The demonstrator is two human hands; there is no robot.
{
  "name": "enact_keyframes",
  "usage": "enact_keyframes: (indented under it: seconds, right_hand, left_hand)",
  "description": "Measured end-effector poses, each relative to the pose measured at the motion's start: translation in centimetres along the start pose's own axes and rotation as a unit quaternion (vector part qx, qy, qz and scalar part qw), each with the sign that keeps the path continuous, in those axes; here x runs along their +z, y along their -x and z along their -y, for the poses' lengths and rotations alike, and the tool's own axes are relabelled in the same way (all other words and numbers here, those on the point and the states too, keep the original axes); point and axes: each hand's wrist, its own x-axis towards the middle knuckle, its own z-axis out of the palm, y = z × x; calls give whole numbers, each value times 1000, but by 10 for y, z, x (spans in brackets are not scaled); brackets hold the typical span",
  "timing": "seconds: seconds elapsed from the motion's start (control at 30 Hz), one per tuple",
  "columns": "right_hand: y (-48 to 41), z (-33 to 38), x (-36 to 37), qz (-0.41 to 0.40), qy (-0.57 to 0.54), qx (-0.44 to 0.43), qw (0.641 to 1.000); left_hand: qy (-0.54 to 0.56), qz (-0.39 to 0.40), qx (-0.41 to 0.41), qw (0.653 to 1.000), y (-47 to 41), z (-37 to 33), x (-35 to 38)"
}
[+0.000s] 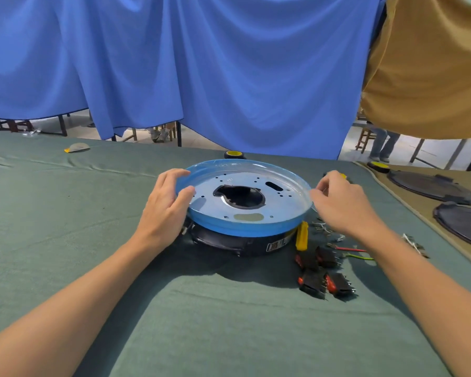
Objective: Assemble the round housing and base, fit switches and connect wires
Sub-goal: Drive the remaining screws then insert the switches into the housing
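Observation:
A round metal housing (pixel 242 202) covered in blue film lies on top of a black round base (pixel 239 242) in the middle of the green-covered table. My left hand (pixel 166 205) grips the housing's left rim, thumb over the edge. At the right rim my right hand (pixel 343 202) has its fingertips curled; what they pinch I cannot tell. Several black switches with red rockers (pixel 324 273) lie to the right of the base, beside red and green wires (pixel 351 253) and a yellow-handled tool (pixel 301 235).
Small metal terminals (pixel 324 227) are scattered under my right wrist. Two dark round covers (pixel 433 185) lie on a tan cloth at the far right. A yellow tape roll (pixel 234 154) stands behind the housing. A blue curtain hangs along the table's far edge.

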Motion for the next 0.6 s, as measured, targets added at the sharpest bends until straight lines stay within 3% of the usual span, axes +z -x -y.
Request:
enact_keyframes:
  seconds: [0.1,0.2,0.33,0.6]
  right_hand:
    - [0,0,1,-25,-24,32,999]
    - [0,-2,-1,55,36,70,995]
    - [5,-2,5,143,66,50,986]
    - [4,-4,3,140,123,31,982]
  left_hand:
    - [9,1,-17,1000,1,-1,0]
    - [21,2,-25,999,2,-1,1]
    - [15,0,-28,999,3,-1,1]
    - [7,5,-27,1000,4,-2,0]
